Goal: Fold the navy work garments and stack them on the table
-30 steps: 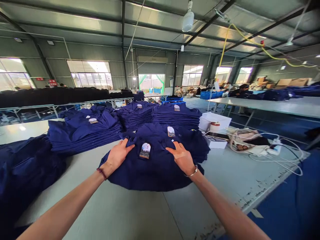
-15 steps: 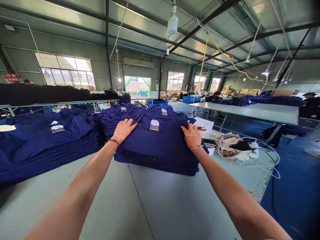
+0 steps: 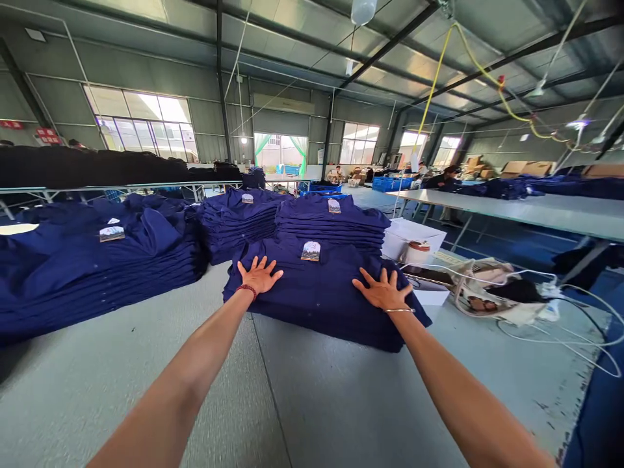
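In front of me a stack of folded navy shirts (image 3: 316, 296) lies on the grey-green table (image 3: 205, 377). The top shirt carries a picture tag (image 3: 311, 251) near its collar. My left hand (image 3: 257, 275) rests flat with spread fingers on the stack's left side. On its right side lies my right hand (image 3: 384, 290), fingers also spread and pressing on the cloth. Neither hand grips anything. Right behind stands another stack of navy shirts (image 3: 331, 224) with its own tag.
More navy shirt stacks (image 3: 92, 273) fill the left and back. To the right are a white box (image 3: 414, 235), a brown-lidded cup (image 3: 418, 255), a cloth bag (image 3: 480, 286) and loose white cables (image 3: 550, 335). A co-worker (image 3: 446, 179) is beyond, by another table (image 3: 511, 209).
Both hands have come down from the stack's upper edges and now lie spread on its top. The front stack sits lower and nearer, apart from the stack behind. The view has shifted right.
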Demonstrator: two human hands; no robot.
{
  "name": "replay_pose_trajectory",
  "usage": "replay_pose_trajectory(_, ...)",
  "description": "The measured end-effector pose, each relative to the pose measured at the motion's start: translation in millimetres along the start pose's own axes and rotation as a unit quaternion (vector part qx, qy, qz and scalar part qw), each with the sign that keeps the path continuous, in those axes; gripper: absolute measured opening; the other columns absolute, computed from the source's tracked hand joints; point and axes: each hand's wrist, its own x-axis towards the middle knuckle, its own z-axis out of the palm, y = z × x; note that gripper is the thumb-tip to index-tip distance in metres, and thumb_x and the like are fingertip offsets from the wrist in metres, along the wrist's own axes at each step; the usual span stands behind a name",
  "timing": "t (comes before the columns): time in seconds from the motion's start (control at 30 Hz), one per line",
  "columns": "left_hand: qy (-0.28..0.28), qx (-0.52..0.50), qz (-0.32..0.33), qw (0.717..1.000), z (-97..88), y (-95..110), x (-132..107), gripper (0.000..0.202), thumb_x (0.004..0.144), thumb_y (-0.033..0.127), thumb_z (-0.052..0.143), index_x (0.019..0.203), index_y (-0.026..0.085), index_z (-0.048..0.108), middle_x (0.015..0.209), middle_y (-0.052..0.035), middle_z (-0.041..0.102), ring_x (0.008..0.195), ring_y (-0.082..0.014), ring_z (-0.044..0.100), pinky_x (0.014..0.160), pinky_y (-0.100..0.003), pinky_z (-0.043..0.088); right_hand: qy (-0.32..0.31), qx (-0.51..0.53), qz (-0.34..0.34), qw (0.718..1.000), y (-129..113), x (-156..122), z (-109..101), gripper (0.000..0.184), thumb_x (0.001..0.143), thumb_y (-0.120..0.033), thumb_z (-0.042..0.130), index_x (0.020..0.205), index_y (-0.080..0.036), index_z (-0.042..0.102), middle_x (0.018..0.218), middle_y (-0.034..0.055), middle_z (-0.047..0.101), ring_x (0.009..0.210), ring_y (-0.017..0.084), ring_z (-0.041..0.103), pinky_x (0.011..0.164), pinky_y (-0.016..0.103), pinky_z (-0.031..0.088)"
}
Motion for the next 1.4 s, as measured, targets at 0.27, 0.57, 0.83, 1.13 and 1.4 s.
replay_pose_trajectory(0.27, -0.024, -0.051, 0.015, 0.998, 31.9, -7, 16, 0.076, 0.09, 0.073, 0.008, 0.156, 0.037, 0.021, 0.166, 0.0016, 0.01, 0.152, -0.0337, 0.003, 0.112, -0.075, 0.005, -0.081, 0.053, 0.023, 0.995, 6, 22, 33, 0.079, 0.083, -0.082, 0.01, 0.154, -0.046, 0.01, 0.166, 0.0069, 0.011, 0.15, 0.041, 0.006, 0.105, 0.078, 0.016)
replay_pose_trajectory(0.57, -0.006, -0.084, 0.041, 0.996, 32.9, -6, 11, 0.072, 0.094, 0.069, 0.013, 0.155, 0.032, 0.026, 0.165, -0.0056, 0.016, 0.151, -0.0371, 0.008, 0.109, -0.078, 0.008, -0.029, -0.045, 0.018, 0.998, -6, 15, 26, 0.073, 0.09, -0.074, 0.023, 0.153, -0.038, 0.029, 0.162, 0.0155, 0.026, 0.149, 0.041, 0.016, 0.106, 0.076, 0.014)
replay_pose_trajectory(0.83, 0.164, -0.007, 0.264, 0.951, 26.6, -26, -35, 0.052, 0.103, 0.048, 0.024, 0.14, 0.025, 0.053, 0.146, -0.0066, 0.054, 0.142, -0.0221, 0.038, 0.122, -0.049, -0.001, 0.094, -0.034, -0.219, 0.971, -59, -30, -5, 0.052, 0.1, -0.048, 0.029, 0.142, -0.027, 0.052, 0.154, 0.0146, 0.042, 0.144, 0.034, 0.032, 0.112, 0.065, 0.02)
replay_pose_trajectory(1.13, -0.006, 0.025, 0.325, 0.945, 13.3, -52, -22, 0.081, 0.077, 0.021, 0.07, 0.149, 0.036, 0.036, 0.155, -0.0036, 0.043, 0.139, -0.0225, 0.044, 0.116, -0.044, 0.027, -0.111, 0.056, -0.367, 0.922, -63, -33, 10, 0.09, 0.075, -0.03, 0.066, 0.155, -0.033, 0.025, 0.162, 0.011, 0.028, 0.147, 0.032, 0.029, 0.113, 0.057, 0.029)
replay_pose_trajectory(1.4, 0.049, 0.048, 0.282, 0.957, 16.1, -45, -15, 0.082, 0.077, 0.006, 0.062, 0.148, 0.04, 0.036, 0.157, -0.0028, 0.039, 0.145, -0.0279, 0.032, 0.117, -0.063, 0.007, 0.0, 0.076, -0.32, 0.944, -65, -27, 38, 0.075, 0.078, -0.015, 0.058, 0.15, -0.021, 0.038, 0.153, 0.0117, 0.044, 0.142, 0.026, 0.04, 0.113, 0.045, 0.036)
